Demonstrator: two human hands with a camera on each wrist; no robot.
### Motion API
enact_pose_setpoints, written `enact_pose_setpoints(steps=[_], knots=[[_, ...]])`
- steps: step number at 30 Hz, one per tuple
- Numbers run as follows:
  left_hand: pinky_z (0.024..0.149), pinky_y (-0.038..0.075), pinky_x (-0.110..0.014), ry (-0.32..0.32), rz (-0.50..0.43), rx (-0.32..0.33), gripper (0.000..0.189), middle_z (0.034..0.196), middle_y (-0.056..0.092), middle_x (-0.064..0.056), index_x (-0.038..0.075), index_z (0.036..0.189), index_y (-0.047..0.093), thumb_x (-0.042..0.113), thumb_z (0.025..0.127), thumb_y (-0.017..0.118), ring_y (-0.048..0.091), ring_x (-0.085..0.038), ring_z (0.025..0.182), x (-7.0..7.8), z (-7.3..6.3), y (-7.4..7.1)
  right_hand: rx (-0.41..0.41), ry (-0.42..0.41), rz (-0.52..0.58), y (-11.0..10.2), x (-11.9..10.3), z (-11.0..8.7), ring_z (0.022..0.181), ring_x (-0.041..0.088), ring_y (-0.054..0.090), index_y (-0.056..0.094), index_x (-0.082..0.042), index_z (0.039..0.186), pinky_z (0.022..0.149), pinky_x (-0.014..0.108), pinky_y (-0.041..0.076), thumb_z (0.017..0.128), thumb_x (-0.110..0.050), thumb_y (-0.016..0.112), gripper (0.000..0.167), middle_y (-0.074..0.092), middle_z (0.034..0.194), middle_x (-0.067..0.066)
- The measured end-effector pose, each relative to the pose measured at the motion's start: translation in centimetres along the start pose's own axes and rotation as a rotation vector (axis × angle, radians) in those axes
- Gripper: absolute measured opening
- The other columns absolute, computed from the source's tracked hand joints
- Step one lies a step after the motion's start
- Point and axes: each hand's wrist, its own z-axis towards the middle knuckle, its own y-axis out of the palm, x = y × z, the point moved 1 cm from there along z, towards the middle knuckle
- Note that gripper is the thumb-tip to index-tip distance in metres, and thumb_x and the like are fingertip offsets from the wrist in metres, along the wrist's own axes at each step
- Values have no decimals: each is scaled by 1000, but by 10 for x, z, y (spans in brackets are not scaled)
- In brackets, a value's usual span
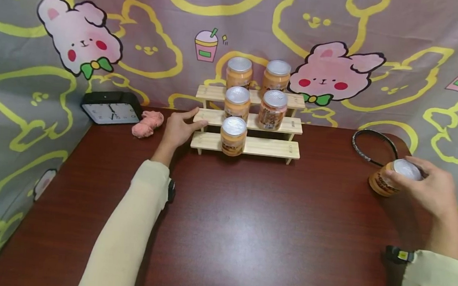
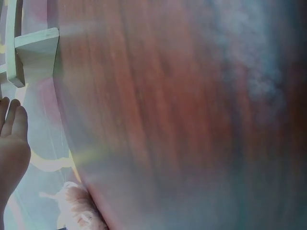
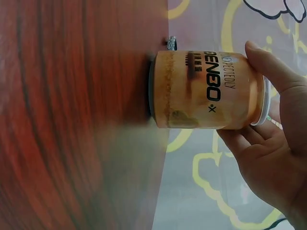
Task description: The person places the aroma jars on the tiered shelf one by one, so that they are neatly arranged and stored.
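Note:
At the right of the table my right hand (image 1: 437, 186) grips an orange can (image 1: 385, 180) with a silver lid, its fingers and thumb around the lid end. In the right wrist view the can (image 3: 206, 91) shows dark lettering; its base is at or just above the tabletop. My left hand (image 1: 179, 128) touches the left end of a three-step wooden rack (image 1: 269, 146), its fingers fairly straight in the left wrist view. Several similar cans stand on the rack: two on the top step, two on the middle one, and a single can (image 1: 233, 136) on the lowest.
A black desk clock (image 1: 112, 108) and a pink yarn bundle (image 1: 147, 124) are at the back left. Behind the right-hand can lies a dark hoop (image 1: 357, 148). Patterned cloth (image 1: 149, 24) hangs along the back and sides of the brown table (image 1: 270, 236).

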Motion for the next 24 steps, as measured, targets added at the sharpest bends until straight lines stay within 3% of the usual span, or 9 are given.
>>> enact_pose_setpoints(steps=[7, 14, 19, 24], knots=[[112, 39, -42, -15, 10, -9, 67, 144, 55, -10, 16, 141, 61, 45, 85, 82, 48, -29, 137, 0, -1, 0, 20, -25, 54, 1, -17, 1, 75, -17, 39, 61, 5, 136, 56, 7, 35, 83, -32, 85, 68, 60, 125, 36], [112, 40, -41, 12, 14, 0, 65, 142, 57, -10, 14, 140, 62, 41, 85, 83, 49, -28, 136, 1, 0, 2, 50, -63, 100, 4, -42, 3, 67, -11, 45, 66, 3, 131, 52, 11, 39, 80, -27, 88, 63, 62, 105, 21], [111, 40, -42, 7, 18, 2, 65, 142, 56, -10, 16, 140, 61, 43, 85, 83, 49, -29, 136, 0, 0, 1, 41, -83, 112, 8, -66, 6, 70, -9, 44, 64, 1, 134, 53, 9, 37, 80, -28, 88, 66, 64, 111, 30], [112, 40, -43, -4, 11, 2, 65, 143, 56, -8, 18, 140, 61, 45, 85, 82, 48, -29, 137, 0, -1, -1, 51, -140, 145, 15, -88, 10, 72, -8, 46, 66, -1, 133, 57, 6, 37, 78, -23, 90, 64, 66, 114, 26]])
